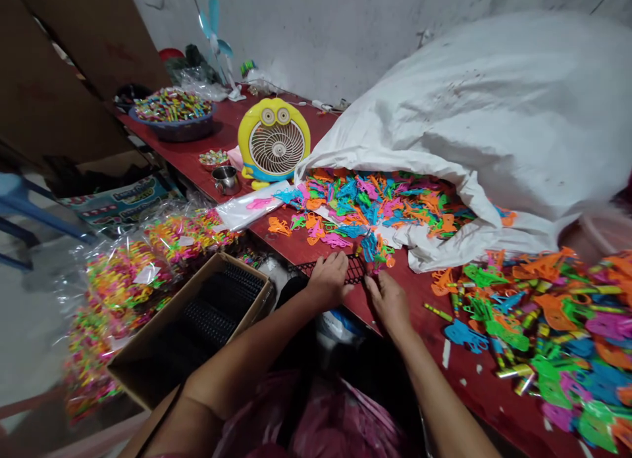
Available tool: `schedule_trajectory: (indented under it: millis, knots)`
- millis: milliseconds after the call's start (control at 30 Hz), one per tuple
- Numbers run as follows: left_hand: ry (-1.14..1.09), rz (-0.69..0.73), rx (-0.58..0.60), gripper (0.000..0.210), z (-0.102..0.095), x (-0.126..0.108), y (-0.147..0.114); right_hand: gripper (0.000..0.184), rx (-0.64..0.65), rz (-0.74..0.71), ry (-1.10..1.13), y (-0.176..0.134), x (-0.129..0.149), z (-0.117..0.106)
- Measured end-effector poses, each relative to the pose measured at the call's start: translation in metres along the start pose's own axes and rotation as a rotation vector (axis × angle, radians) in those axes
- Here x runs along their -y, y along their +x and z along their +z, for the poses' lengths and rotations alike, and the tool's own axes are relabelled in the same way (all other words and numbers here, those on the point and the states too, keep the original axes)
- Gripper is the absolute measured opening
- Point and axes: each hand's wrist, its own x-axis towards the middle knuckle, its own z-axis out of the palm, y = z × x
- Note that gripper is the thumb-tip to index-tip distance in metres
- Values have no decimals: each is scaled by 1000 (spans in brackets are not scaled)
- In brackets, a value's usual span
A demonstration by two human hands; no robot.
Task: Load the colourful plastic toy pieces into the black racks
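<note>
both hands rest at the table [434, 372] edge on a black grid strip [345, 270], the left hand [328, 280] pressed flat over it and the right hand [390, 303] pinching its end beside loose toy pieces [372, 247]; the strip likely handles best kept flat and square to the edge. the open box [192, 326] at left holds more black strips. farther off, the white sack [494, 129] spills coloured pieces, and the bowl [172, 116] is heaped with mixed bits.
</note>
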Motion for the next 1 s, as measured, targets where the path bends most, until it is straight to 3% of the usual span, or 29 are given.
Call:
schedule_trajectory:
  millis: [100,233,367,467,600,767,867,1000]
  knots:
    - [22,-28,-25,58,-4,2,-1,30,-33,-6,93,4,-13,-14]
    - [48,-75,6,38,-14,-2,-1,35,-189,44,-140,26,-24,-28]
    - [25,-165,41,29,-22,-11,4,35,-50,3,-407,52,-21,-26]
    - [-25,-260,99,35,-25,-17,9,36,34,54,-484,60,-17,-26]
    - [-100,-341,143,45,-25,-24,11,35,77,87,-606,51,-21,-43]
    - [-254,-314,125,33,-21,-36,2,21,115,-26,-842,28,-23,-72]
    - [-371,-339,53,21,-16,-33,-4,15,94,-36,-910,19,-19,-76]
    - [-452,-451,-188,24,-13,-13,4,17,110,71,-922,18,-20,-74]
